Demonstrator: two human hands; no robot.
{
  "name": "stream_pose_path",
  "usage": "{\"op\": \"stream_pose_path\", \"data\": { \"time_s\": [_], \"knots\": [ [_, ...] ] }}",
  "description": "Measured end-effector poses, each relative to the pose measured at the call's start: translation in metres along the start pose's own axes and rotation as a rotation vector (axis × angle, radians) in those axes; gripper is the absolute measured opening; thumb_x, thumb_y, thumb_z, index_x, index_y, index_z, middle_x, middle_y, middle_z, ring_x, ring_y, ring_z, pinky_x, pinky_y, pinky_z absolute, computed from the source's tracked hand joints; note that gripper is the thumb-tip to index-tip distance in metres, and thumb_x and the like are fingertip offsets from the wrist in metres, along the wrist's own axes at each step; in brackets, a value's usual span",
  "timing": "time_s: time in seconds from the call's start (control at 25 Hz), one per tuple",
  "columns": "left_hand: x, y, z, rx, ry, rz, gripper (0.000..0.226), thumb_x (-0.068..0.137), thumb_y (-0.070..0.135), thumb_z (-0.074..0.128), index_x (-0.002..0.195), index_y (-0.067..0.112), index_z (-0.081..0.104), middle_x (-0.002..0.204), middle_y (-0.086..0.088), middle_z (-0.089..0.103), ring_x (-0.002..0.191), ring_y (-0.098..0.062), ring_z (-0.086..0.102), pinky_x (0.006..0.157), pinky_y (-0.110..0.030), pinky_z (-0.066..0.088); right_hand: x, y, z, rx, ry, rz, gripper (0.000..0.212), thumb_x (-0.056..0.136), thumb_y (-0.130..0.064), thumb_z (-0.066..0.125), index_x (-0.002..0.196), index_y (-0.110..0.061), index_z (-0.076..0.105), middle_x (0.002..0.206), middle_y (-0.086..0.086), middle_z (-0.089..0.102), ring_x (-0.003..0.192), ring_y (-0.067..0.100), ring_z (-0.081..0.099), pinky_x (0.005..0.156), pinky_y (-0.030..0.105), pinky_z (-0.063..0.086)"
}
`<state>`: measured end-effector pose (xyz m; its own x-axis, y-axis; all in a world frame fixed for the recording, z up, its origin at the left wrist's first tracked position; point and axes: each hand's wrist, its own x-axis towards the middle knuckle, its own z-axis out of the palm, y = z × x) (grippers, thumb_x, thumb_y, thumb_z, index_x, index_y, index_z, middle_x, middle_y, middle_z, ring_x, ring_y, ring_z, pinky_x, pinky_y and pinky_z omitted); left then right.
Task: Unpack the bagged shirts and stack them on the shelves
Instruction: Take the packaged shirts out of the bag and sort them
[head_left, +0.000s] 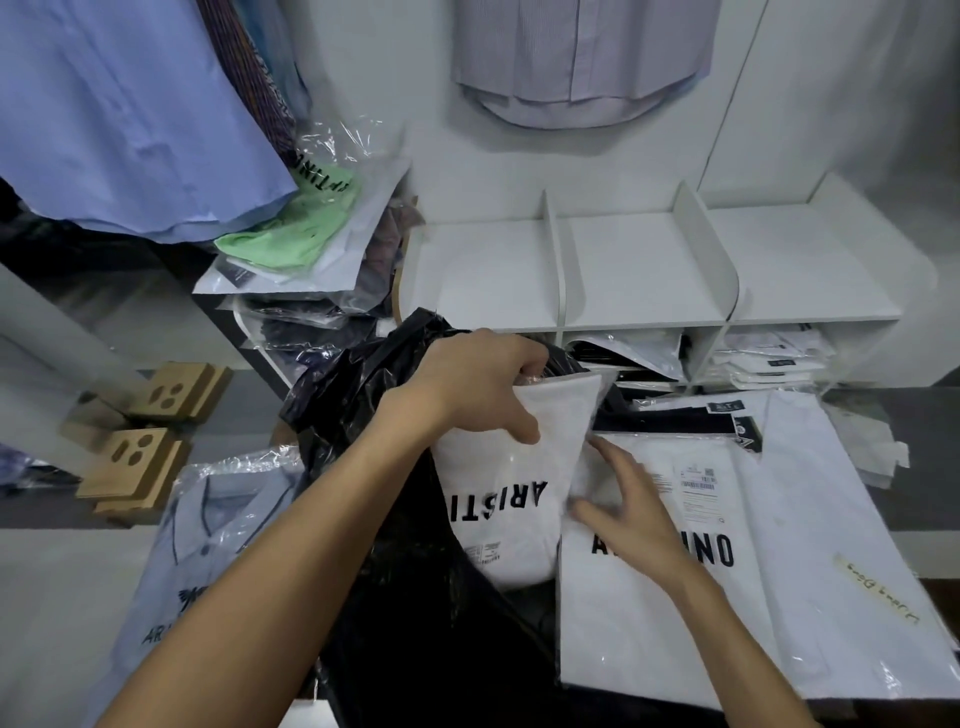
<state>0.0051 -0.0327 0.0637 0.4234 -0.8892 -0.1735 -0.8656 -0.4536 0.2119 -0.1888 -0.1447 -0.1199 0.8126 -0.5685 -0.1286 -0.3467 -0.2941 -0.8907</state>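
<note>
My left hand (475, 387) grips the top edge of a white bagged shirt (511, 499) printed with black letters, held upright over a large black plastic bag (363, 395). My right hand (626, 501) rests flat, fingers spread, against the shirt's right side and on a second white bagged shirt (737, 587) lying flat to the right. White shelves (639, 265) with upright dividers stand behind, their top compartments bare. Lower cubbies (769, 358) hold folded bagged shirts.
A light-blue bagged shirt (208, 545) lies at lower left. A green bagged shirt (296, 228) tops a pile at upper left under hanging blue shirts (130, 114). A pale shirt (582, 57) hangs on the wall. Cardboard pieces (140, 457) sit on the floor left.
</note>
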Motion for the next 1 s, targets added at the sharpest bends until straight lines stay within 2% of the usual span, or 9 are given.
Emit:
{"op": "stream_pose_path", "data": {
  "time_s": [0.08, 0.24, 0.32, 0.44, 0.6, 0.72, 0.84, 0.92, 1.0],
  "knots": [
    [-0.007, 0.002, -0.004, 0.001, 0.044, 0.033, 0.056, 0.062, 0.05, 0.086, 0.073, 0.025, 0.037, 0.064, 0.007, 0.048, 0.062, -0.01, 0.044, 0.055, -0.031, 0.029, 0.001, -0.013, -0.011, 0.317, -0.18, 0.03, 0.087, 0.077, -0.034, 0.09, 0.146, -0.053, 0.04, 0.148, -0.029, 0.049, 0.142, -0.003, 0.04, 0.12, 0.042, 0.035],
    [-0.021, 0.006, -0.02, 0.02, 0.092, 0.134, 0.057, 0.059, 0.055, 0.087, 0.072, 0.026, 0.04, 0.061, 0.007, 0.048, 0.06, -0.008, 0.045, 0.059, -0.033, 0.036, 0.015, -0.031, -0.019, 0.425, -0.079, -0.004, 0.123, 0.054, -0.049, 0.1, 0.153, -0.052, 0.026, 0.153, -0.016, 0.048, 0.146, 0.007, 0.041, 0.12, 0.041, 0.034],
    [-0.028, 0.004, -0.032, 0.02, 0.12, 0.156, 0.059, 0.057, 0.058, 0.088, 0.071, 0.028, 0.04, 0.061, 0.007, 0.047, 0.059, -0.007, 0.043, 0.058, -0.034, 0.034, 0.019, -0.04, -0.026, 0.516, -0.128, -0.013, 0.113, 0.054, -0.038, 0.098, 0.149, -0.035, 0.037, 0.142, -0.009, 0.061, 0.137, 0.014, 0.053, 0.113, 0.041, 0.044],
    [-0.03, -0.005, -0.044, -0.029, 0.197, 0.114, 0.062, 0.053, 0.066, 0.088, 0.071, 0.031, 0.04, 0.062, 0.008, 0.048, 0.06, -0.006, 0.043, 0.056, -0.034, 0.03, 0.015, -0.054, -0.025, 0.576, -0.215, -0.066, 0.095, 0.065, -0.021, 0.092, 0.145, -0.018, 0.042, 0.139, 0.003, 0.065, 0.132, 0.024, 0.06, 0.101, 0.038, 0.054],
    [-0.025, -0.01, -0.043, -0.051, 0.219, 0.03, 0.062, 0.044, 0.078, 0.085, 0.086, 0.045, 0.053, 0.073, 0.017, 0.056, 0.073, -0.002, 0.051, 0.064, -0.031, 0.035, 0.007, -0.075, -0.009, 0.587, -0.208, -0.085, 0.07, 0.079, -0.01, 0.084, 0.14, -0.016, 0.05, 0.128, 0.002, 0.072, 0.122, 0.026, 0.067, 0.09, 0.033, 0.059],
    [-0.022, -0.018, -0.045, -0.092, 0.249, -0.045, 0.074, 0.045, 0.079, 0.084, 0.105, 0.044, 0.062, 0.088, 0.016, 0.064, 0.088, -0.008, 0.059, 0.076, -0.032, 0.047, 0.004, -0.086, 0.002, 0.711, -0.097, -0.073, 0.058, 0.083, -0.011, 0.082, 0.135, -0.012, 0.055, 0.123, 0.011, 0.073, 0.114, 0.032, 0.07, 0.092, 0.047, 0.059],
    [-0.027, -0.03, -0.047, -0.301, 0.291, -0.088, 0.063, 0.058, 0.072, 0.084, 0.11, 0.043, 0.065, 0.093, 0.018, 0.066, 0.088, -0.004, 0.062, 0.084, -0.027, 0.05, 0.003, -0.093, 0.0, 0.839, 0.008, -0.045, 0.05, 0.082, -0.008, 0.075, 0.129, -0.009, 0.059, 0.115, 0.012, 0.075, 0.106, 0.03, 0.072, 0.089, 0.046, 0.059],
    [-0.03, -0.037, -0.048, -0.517, 0.326, -0.081, 0.041, 0.077, 0.067, 0.075, 0.103, 0.034, 0.07, 0.076, 0.023, 0.063, 0.07, 0.002, 0.058, 0.072, -0.016, 0.045, 0.0, -0.098, -0.01, 0.86, 0.031, -0.026, 0.049, 0.08, -0.007, 0.074, 0.128, -0.01, 0.06, 0.112, 0.01, 0.076, 0.103, 0.028, 0.073, 0.085, 0.042, 0.06],
    [-0.029, -0.041, -0.051, -0.773, 0.308, -0.089, 0.047, 0.093, 0.066, 0.057, 0.097, 0.022, 0.073, 0.073, 0.018, 0.064, 0.064, -0.002, 0.056, 0.068, -0.019, 0.044, -0.001, -0.104, -0.023, 0.842, 0.079, -0.022, 0.049, 0.078, -0.009, 0.074, 0.125, -0.012, 0.062, 0.109, 0.008, 0.077, 0.101, 0.026, 0.075, 0.082, 0.038, 0.06]
  ]
}}
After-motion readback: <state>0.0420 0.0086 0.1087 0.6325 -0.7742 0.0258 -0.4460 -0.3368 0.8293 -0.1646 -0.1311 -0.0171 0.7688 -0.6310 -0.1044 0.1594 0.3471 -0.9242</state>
